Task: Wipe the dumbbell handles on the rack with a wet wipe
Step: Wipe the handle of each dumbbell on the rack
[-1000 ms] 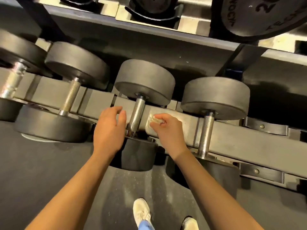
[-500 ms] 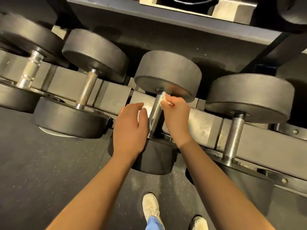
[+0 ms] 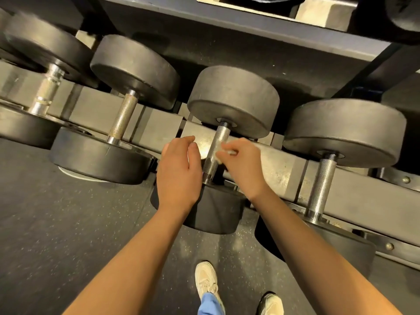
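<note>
Pinching a wet wipe [image 3: 230, 152] in the right hand [image 3: 244, 169], fingers curled on it; wipe touches the right side of the handle [image 3: 217, 144] of the middle dumbbell [image 3: 231, 101], roughly midway along; blurred there; left hand [image 3: 179, 169] loosely spread, holding nothing, just left of that handle; dumbbell sits on the rack [image 3: 284, 171], neighbours either side.

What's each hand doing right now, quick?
Left hand: open, holding nothing, beside the dumbbell handle.
Right hand: pinching the wet wipe at that handle.
</note>
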Available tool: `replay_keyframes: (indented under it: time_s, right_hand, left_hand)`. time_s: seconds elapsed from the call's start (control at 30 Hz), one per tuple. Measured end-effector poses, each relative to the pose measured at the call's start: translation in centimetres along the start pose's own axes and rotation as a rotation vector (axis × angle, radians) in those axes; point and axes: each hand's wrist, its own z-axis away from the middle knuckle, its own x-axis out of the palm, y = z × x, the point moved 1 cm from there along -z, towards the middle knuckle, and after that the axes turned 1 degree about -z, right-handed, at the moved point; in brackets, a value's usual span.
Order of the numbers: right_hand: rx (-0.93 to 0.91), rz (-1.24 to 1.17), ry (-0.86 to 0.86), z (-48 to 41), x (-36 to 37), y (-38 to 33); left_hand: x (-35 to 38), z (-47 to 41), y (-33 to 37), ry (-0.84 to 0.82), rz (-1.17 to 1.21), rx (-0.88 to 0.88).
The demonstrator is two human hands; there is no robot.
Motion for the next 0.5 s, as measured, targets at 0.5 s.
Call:
replay_keyframes:
  time_s: [0.5]
  right_hand:
    - [-0.173, 0.188, -0.162, 0.7, 0.8, 0.0]
  left_hand:
    - [-0.2, 0.1, 0.3, 0.042, -0.029, -0.025]
